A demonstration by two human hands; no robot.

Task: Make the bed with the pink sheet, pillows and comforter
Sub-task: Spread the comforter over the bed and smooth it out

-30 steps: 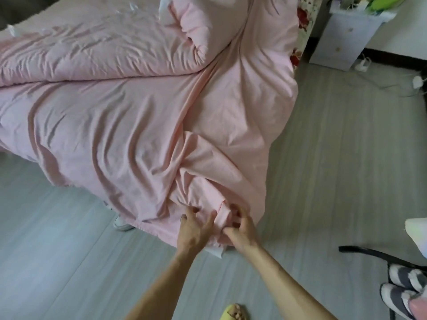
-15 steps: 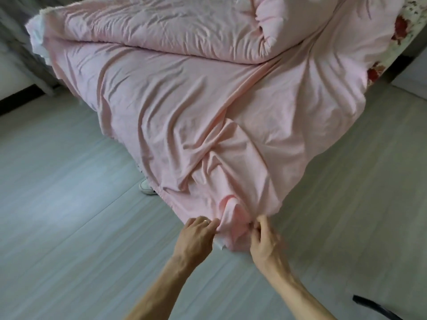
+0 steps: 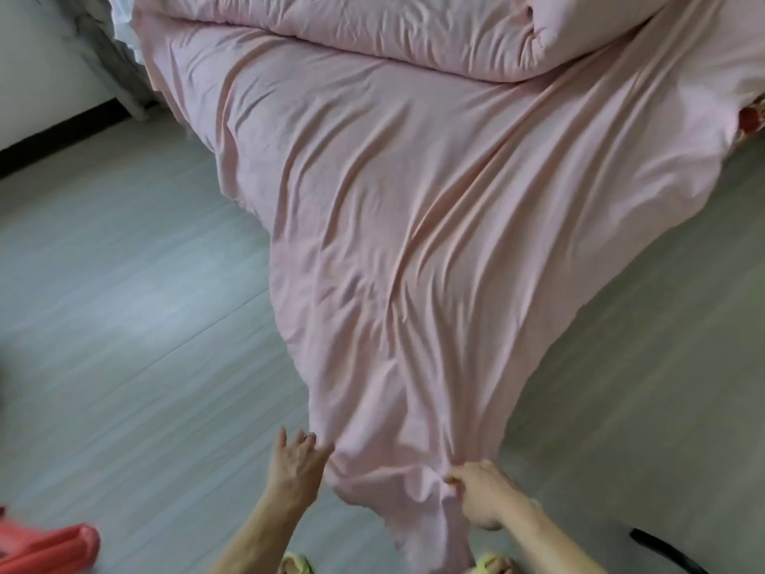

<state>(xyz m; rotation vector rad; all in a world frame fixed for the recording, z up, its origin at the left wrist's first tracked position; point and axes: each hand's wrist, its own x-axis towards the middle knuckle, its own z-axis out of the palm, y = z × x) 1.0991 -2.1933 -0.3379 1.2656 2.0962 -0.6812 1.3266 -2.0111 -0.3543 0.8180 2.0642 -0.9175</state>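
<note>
Noted: right hand [image 3: 482, 497] pinches pink sheet [image 3: 414, 242] corner; left hand [image 3: 296, 464] spread, merely touching its edge. Risk: one-sided pull skews sheet (folded comforter [image 3: 372, 31] may drag along).

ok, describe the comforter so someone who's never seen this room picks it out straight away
Start at the bed, draped all in pink. Across its far side, at the top of the view, lies the comforter: a thick, puffy bundle folded over on itself. The pink sheet in front of it is thin, flat and stretched toward the viewer; only the comforter is padded.
</note>
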